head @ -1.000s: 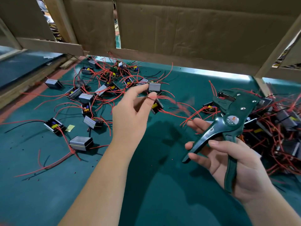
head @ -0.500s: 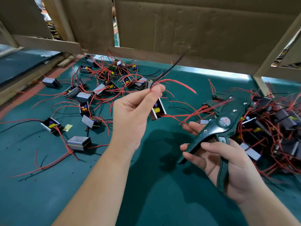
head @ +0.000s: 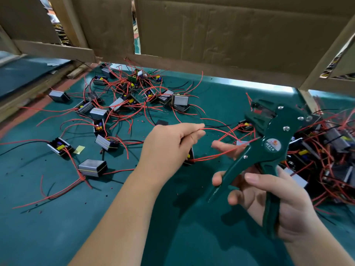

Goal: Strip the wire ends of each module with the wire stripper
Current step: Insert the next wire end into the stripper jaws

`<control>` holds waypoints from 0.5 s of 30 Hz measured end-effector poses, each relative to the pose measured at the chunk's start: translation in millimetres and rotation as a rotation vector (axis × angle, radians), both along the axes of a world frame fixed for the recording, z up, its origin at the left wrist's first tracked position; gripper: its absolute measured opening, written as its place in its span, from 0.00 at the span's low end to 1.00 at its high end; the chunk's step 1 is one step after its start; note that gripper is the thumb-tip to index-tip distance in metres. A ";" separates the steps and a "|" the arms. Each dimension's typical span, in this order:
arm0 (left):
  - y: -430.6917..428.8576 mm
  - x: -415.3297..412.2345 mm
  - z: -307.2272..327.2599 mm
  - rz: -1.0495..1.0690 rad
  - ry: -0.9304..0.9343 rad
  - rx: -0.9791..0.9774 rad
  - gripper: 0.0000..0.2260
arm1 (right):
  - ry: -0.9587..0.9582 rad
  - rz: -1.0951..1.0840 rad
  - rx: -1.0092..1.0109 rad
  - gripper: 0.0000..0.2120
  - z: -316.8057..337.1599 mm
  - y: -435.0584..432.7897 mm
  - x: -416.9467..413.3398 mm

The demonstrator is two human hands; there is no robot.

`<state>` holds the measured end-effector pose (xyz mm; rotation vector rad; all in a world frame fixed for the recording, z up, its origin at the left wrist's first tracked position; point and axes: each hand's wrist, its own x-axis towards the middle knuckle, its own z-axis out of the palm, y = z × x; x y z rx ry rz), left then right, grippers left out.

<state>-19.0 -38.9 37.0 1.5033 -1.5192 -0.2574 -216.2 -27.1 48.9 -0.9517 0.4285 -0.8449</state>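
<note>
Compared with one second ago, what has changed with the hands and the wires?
The left hand lifted a module by its red wire, then turned the wire end from upward to the right, toward the wire stripper. The right hand grips the stripper as before.

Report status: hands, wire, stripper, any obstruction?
Left hand pinches red wire, module beneath. Right hand grips green wire stripper, handles spread. Wire not seen in stripper head. Loose red wires crowd behind.
</note>
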 end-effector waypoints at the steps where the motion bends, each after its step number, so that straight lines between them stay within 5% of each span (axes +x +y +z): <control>1: -0.4 -1.4 -0.4 -0.008 -0.007 0.008 0.10 | -0.001 0.024 0.007 0.24 -1.1 0.4 0.0; 4: -4.0 -5.9 0.6 -0.020 0.201 0.041 0.06 | -0.033 0.118 0.017 0.26 -3.1 1.1 0.0; 8: -7.1 -8.6 10.4 -0.081 0.913 0.182 0.09 | -0.058 0.261 -0.030 0.26 -2.1 3.1 0.1; 15: -12.5 -1.7 11.7 -0.079 1.370 0.319 0.09 | 0.327 0.486 -0.209 0.21 -3.3 7.5 1.3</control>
